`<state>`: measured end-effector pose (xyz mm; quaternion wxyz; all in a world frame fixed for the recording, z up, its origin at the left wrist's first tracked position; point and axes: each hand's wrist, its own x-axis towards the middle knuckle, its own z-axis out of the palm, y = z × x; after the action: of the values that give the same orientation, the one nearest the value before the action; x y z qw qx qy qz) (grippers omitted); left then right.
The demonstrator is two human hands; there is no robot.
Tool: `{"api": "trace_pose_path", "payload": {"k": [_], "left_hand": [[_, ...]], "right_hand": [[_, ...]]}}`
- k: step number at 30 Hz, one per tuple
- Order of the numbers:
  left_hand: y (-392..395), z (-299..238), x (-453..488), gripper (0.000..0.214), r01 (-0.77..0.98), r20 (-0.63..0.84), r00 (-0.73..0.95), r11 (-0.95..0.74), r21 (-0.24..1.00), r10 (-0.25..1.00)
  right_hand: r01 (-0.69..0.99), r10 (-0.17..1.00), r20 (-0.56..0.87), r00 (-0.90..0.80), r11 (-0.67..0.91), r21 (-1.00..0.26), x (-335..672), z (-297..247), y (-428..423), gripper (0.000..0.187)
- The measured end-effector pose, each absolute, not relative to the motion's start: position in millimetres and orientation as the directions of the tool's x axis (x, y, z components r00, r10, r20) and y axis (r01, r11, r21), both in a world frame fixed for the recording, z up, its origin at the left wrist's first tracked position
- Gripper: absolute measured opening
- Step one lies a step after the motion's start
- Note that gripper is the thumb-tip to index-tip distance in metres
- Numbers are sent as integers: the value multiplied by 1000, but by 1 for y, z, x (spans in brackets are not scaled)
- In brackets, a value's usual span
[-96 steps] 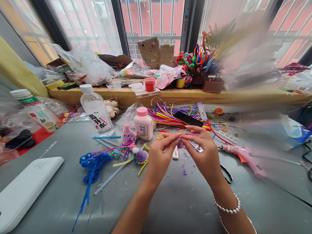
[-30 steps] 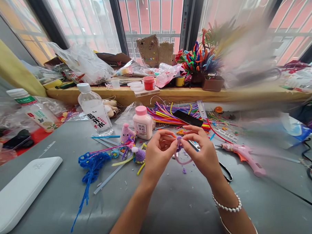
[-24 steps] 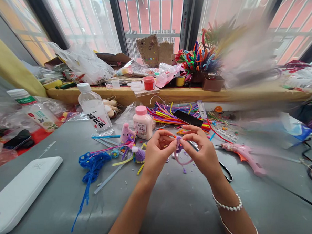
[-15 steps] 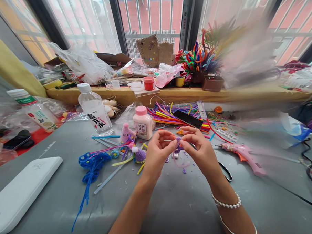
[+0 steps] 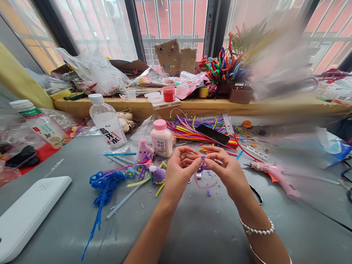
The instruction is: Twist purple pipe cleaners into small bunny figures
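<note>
My left hand (image 5: 180, 175) and my right hand (image 5: 226, 171) meet above the middle of the grey table (image 5: 195, 234). Between thumbs and fingers, both pinch a small fuzzy purple piece (image 5: 203, 160), which looks like pipe cleaner; its shape is mostly hidden by the fingertips. From it hangs a thin, curved pinkish strand (image 5: 205, 186), blurred. Purple fluff (image 5: 208, 193) lies on the table below. Left of my hands stand a pink figure with eyes (image 5: 143, 150) and a coiled purple figure (image 5: 158, 175), beside a blue fuzzy netted piece (image 5: 105, 187).
A pink-capped bottle (image 5: 161, 143) and a water bottle (image 5: 108, 127) stand behind on the left. Bundled coloured pipe cleaners (image 5: 182, 129) lie under a black phone (image 5: 213, 134). A pink glue gun (image 5: 281, 177) lies at right, a white power bank (image 5: 29, 215) at left.
Both hands keep their pinch on the purple piece, shifting only slightly to the right. The hanging pinkish strand has swung and shows a wider curve. Other things stay put.
</note>
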<state>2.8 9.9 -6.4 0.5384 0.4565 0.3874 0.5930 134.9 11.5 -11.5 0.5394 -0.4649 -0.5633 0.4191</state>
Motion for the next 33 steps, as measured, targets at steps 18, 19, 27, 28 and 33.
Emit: {"api": "trace_pose_path", "payload": {"k": [18,19,27,28,33], "left_hand": [[12,-5,3,28,-320,60,9,-54,946,998],[12,-5,2,29,-319,58,10,-52,946,998],[11,0,-3,31,-301,-44,109,75,951,993],[11,0,-3,30,-292,-49,112,80,953,992],[12,-1,-3,28,-258,-55,127,86,962,990]], "right_hand": [[132,966,253,46,245,-961,135,-12,13,12],[148,964,262,48,253,-956,136,-12,13,12],[216,953,298,49,281,-935,137,-12,13,12],[220,952,304,43,288,-932,137,-12,13,12],[263,942,336,26,318,-911,136,-8,11,9]]}}
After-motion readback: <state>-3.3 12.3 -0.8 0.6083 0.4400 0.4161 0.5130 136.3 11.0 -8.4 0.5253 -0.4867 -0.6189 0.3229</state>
